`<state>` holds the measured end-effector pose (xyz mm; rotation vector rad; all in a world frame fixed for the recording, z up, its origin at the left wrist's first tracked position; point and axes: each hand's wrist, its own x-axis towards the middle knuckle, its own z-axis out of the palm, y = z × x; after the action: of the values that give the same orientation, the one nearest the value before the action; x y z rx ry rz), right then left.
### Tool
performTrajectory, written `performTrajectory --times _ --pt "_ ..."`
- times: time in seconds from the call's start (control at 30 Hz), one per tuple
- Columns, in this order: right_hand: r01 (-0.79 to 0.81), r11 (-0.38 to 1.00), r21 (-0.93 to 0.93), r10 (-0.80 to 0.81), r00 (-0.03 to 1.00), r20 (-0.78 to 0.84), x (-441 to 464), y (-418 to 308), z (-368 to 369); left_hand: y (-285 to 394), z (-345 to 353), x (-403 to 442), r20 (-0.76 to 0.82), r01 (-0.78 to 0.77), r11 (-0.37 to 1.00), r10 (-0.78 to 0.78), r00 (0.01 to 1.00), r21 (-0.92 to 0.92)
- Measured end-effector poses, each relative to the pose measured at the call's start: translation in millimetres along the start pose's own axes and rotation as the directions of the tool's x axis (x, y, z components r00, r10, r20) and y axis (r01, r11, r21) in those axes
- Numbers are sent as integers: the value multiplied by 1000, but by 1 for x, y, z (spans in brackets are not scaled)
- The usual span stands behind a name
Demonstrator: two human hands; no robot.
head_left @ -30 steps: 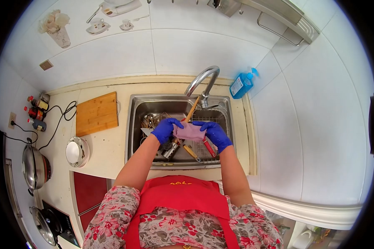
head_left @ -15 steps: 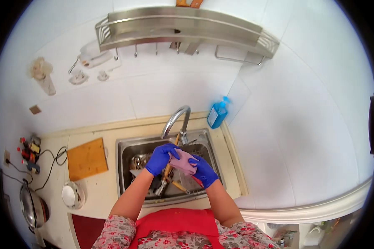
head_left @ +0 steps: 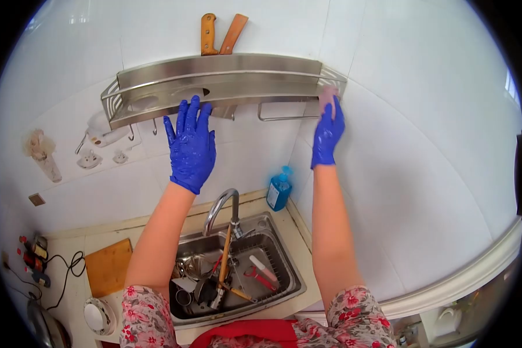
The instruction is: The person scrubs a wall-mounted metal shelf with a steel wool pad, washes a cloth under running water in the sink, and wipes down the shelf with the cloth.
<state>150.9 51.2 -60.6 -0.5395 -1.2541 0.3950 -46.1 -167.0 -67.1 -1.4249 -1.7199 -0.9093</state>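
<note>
Head view: raising left hand, gloved in blue, to front edge of metal shelf, fingers spread apart, nothing gripped, thumb out to one side; cannot tell whether touching the steel or just short of it. Holding pink cloth in right hand, also gloved, up at right end of shelf, fingers close together and clamped on the cloth, tips partly hidden and slightly blurred; cannot tell how firmly pressed to the metal. Half a second ago, gripping the cloth with both hands low over the sink; now released by the left, carried up by the right, well apart from the basin. Looking higher too, with both wooden knife handles in sight above the shelf, and red-handled scissors uncovered below.
</note>
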Motion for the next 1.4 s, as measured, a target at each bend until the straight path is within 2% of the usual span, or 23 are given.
performTrajectory --times 0.03,0.07,0.1,0.13,0.17,0.2,0.23,0.27,0.43,0.5,0.57,0.63,0.67,0.73,0.9,0.97,1.03,1.07,1.13,1.17,1.23,1.3,1.4 --pt "19 989 -148 -13 999 44 19 1 15 -3 6 13 -22 -13 1000 13 1000 -2" --pt "388 854 -348 -355 922 157 28 33 34 -7 12 22 -42 6 997 -3 999 71" --pt "405 872 -276 -376 914 153 26 20 36 -10 15 22 -51 34 989 -27 998 141" --pt "668 574 -474 -629 730 267 18 26 63 -15 22 32 -65 31 986 -20 998 166" --pt "614 696 -372 -521 789 326 10 6 71 -16 24 36 -70 25 986 -13 997 166" --pt "609 658 -443 -512 793 330 10 20 78 -14 22 33 -58 30 986 -21 998 166" --pt "657 705 -267 -475 717 511 -6 -24 85 -14 27 42 -58 23 986 -14 998 164" --pt "720 681 -137 -614 662 429 -13 -38 94 -15 29 43 -59 23 987 -13 998 161" --pt "738 673 -33 -654 616 440 7 -32 95 -16 25 46 -35 -15 986 21 999 164" --pt "606 782 -143 -385 651 654 40 -10 65 -15 24 46 -33 -18 990 23 999 143" --pt "475 820 -319 -114 682 722 94 49 45 -17 28 46 -35 -23 986 29 999 167" --pt "409 683 -605 213 681 701 134 69 47 -17 31 46 -39 -19 985 26 999 171" --pt "412 683 -603 211 680 702 139 68 54 -18 33 46 -39 -17 984 24 999 175" --pt "345 570 -746 517 555 652 137 40 71 -18 35 45 -62 -33 983 44 997 179" --pt "458 436 -775 371 693 618 87 -2 120 -17 39 46 -52 -40 979 52 997 199" --pt "472 488 -735 424 607 672 82 -14 128 -19 39 46 -49 -26 969 40 998 246" --pt "405 718 -567 445 360 820 74 -29 131 -19 40 46 -59 -30 970 46 997 243" --pt "405 715 -571 447 363 817 64 -36 131 -20 41 45 -68 -30 969 48 997 244" --pt "512 810 -288 89 377 922 42 -52 122 -16 37 46 -71 -34 975 51 996 217" --pt "511 809 -291 90 380 920 40 -48 117 -16 36 46 -74 -33 980 48 996 195" --pt "456 874 168 -371 402 837 39 -30 110 -16 38 46 -98 -37 977 59 993 211" --pt "350 928 127 -280 433 857 52 -10 96 -18 36 45 -80 -29 979 46 996 202" --pt "35 977 -211 176 429 886 115 56 69 -22 41 45 -92 -28 980 47 995 199"
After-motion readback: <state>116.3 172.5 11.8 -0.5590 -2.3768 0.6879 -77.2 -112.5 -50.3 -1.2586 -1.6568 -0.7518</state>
